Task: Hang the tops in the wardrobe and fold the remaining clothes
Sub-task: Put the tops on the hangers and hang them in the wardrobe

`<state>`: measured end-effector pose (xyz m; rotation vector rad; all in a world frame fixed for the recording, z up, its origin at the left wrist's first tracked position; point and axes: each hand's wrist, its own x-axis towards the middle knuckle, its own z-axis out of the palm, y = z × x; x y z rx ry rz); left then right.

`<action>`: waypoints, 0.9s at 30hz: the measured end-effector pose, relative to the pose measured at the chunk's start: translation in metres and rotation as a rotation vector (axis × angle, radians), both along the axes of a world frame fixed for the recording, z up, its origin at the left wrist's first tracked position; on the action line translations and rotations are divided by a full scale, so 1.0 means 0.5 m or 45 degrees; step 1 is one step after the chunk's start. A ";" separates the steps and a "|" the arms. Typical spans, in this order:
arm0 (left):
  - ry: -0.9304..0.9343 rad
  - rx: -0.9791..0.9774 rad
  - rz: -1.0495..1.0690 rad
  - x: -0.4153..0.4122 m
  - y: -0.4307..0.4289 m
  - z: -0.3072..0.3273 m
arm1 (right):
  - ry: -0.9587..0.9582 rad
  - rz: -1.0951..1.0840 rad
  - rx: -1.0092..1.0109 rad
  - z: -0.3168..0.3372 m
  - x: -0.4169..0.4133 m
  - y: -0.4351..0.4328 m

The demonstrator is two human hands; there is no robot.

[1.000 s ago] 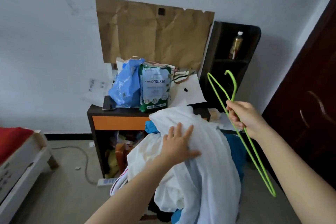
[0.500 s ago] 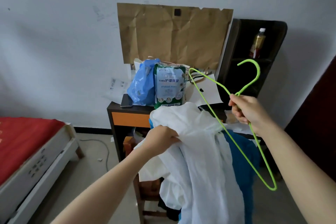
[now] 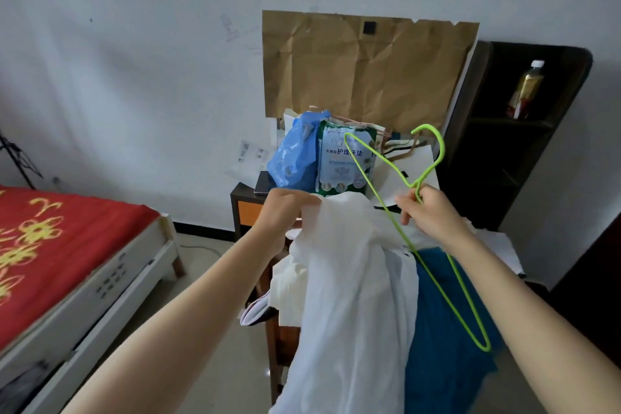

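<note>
1. White top (image 3: pixel 353 279) drapes over a heap of clothes on a wooden chair (image 3: pixel 275 346), with a blue garment (image 3: pixel 443 346) just beside it on the chair's right side.
2. The left hand (image 3: pixel 285 212) is clamped on the top's bunched upper edge.
3. The right hand (image 3: pixel 433 212) is closed round the neck of a green wire hanger (image 3: pixel 369 174), just under the hook, beside the top's upper edge.
4. The step appears to be hangering the top; no hanger arm is inside the fabric yet.
5. The next move calls for finding the neck opening, then feeding one hanger arm into a shoulder.
</note>
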<state>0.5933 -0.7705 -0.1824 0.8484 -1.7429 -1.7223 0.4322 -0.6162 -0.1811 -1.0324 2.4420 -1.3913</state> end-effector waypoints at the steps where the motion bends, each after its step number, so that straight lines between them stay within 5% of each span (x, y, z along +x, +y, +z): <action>1: 0.013 0.025 0.019 0.002 -0.008 0.002 | 0.024 0.004 0.023 0.001 0.003 -0.003; 6: 0.074 0.036 0.127 0.010 -0.048 0.015 | 0.117 0.007 0.146 0.002 0.006 -0.012; 12: 0.310 0.180 0.281 0.018 -0.101 0.076 | 0.174 -0.099 -0.141 0.044 0.003 -0.012; 27: 0.755 0.175 0.529 0.157 -0.241 0.180 | 0.328 -0.033 0.061 0.013 0.010 -0.087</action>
